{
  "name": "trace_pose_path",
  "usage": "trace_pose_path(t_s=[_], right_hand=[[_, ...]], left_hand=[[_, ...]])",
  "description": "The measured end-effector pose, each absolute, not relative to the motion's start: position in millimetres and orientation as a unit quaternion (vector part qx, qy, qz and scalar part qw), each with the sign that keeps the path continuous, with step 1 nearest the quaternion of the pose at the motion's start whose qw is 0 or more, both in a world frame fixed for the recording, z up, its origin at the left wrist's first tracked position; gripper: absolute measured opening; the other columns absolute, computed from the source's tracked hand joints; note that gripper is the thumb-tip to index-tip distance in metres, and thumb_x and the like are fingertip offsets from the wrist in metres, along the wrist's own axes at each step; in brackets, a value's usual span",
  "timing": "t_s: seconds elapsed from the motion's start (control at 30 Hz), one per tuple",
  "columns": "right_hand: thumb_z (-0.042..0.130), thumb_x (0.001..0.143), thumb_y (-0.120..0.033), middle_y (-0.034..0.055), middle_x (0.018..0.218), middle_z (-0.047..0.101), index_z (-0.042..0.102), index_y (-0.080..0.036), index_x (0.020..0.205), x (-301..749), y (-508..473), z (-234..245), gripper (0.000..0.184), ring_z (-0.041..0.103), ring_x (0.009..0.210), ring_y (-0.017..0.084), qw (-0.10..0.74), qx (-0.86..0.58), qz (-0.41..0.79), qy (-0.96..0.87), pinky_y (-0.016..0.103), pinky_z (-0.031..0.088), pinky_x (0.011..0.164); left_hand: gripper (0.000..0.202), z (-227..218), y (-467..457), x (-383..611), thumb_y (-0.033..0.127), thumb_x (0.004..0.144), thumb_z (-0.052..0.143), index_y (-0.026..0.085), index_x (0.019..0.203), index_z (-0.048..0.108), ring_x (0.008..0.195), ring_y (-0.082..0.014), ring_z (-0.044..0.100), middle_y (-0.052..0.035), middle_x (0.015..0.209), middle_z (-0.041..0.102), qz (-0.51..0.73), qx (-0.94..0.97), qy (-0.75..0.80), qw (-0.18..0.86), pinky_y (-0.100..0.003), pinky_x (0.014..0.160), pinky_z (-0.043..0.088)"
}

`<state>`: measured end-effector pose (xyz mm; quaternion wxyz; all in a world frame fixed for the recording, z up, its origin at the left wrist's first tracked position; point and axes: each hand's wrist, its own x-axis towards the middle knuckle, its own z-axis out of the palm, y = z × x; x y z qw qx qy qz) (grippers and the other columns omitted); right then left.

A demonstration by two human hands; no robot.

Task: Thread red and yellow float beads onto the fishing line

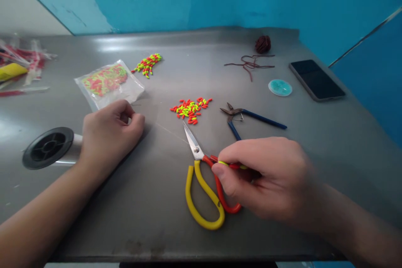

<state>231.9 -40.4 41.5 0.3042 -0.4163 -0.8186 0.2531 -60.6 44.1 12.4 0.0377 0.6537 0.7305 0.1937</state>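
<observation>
My right hand [266, 180] pinches several small oval beads [234, 166], red and yellow-green, in a row between thumb and forefinger. My left hand [114, 127] is closed in a pinch, resting near the table. A thin clear fishing line [171, 131] stretches between the two hands, passing over the scissors [196, 149]. These have one yellow and one red handle and lie under and beside my right fingers. Beyond their tip sits a loose pile of the same beads [188, 110]. Beside my left wrist lies a spool of clear line [67, 150], partly hidden.
A clear bag of beads [106, 81] and another bead pile [148, 65] lie at back left. Blue-handled pliers [262, 119], a round turquoise case [280, 87], a phone [316, 78], brown cord [249, 65] and its ball [263, 44] are right. Red-and-clear wrappers [34, 60] lie far left.
</observation>
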Motion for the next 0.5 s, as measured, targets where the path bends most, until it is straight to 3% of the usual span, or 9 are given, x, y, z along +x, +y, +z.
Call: trace_pose_path(t_s=[0.13,0.27,0.37,0.43,0.5], right_hand=[[0.067,0.104,-0.027,-0.0065,0.06,0.055,0.071,-0.02,0.082,231.2,-39.6,44.1,0.023,0.043,0.051,0.008,0.307,-0.439,0.316,-0.783,0.026,0.033,0.049],[0.064,0.107,-0.037,-0.0049,0.066,0.058,0.073,-0.022,0.093,229.5,-32.4,44.3,0.023,0.05,0.053,0.011,0.274,-0.468,0.6,-0.588,0.022,0.039,0.046],[0.056,0.112,-0.043,-0.0075,0.059,0.05,0.072,-0.021,0.094,229.0,-25.5,38.1,0.032,0.034,0.043,0.008,0.26,-0.436,0.753,-0.417,0.02,0.031,0.039],[0.053,0.112,-0.046,-0.0073,0.058,0.05,0.071,-0.019,0.094,228.8,-22.2,32.8,0.037,0.03,0.042,0.008,0.274,-0.417,0.808,-0.312,0.019,0.029,0.037],[0.052,0.112,-0.045,-0.0039,0.063,0.056,0.072,-0.018,0.095,228.0,-20.1,28.9,0.037,0.04,0.045,0.01,0.291,-0.394,0.839,-0.238,0.02,0.039,0.04]], left_hand=[[0.011,11.2,45.1,-62.6,0.027,0.085,0.064,0.022,0.076,0.06,0.063,-0.0159,0.056,0.006,0.063,0.055,0.203,0.658,0.724,0.046,-0.027,0.065,0.04],[0.008,8.7,45.7,-63.3,0.028,0.088,0.065,0.021,0.087,0.068,0.069,-0.0163,0.062,0.0042,0.073,0.064,0.216,0.66,0.717,0.054,-0.026,0.069,0.045],[0.011,7.5,45.0,-64.2,0.029,0.091,0.065,0.021,0.094,0.072,0.07,-0.0165,0.065,0.0029,0.079,0.068,0.229,0.67,0.705,0.051,-0.027,0.072,0.049],[0.016,7.7,44.0,-65.3,0.029,0.093,0.064,0.021,0.104,0.071,0.076,-0.0179,0.069,0.0004,0.09,0.073,0.242,0.681,0.689,0.045,-0.028,0.073,0.053],[0.023,8.2,42.4,-66.2,0.03,0.096,0.063,0.021,0.117,0.068,0.092,-0.0219,0.075,-0.0047,0.111,0.076,0.261,0.7,0.664,0.034,-0.031,0.081,0.058]])
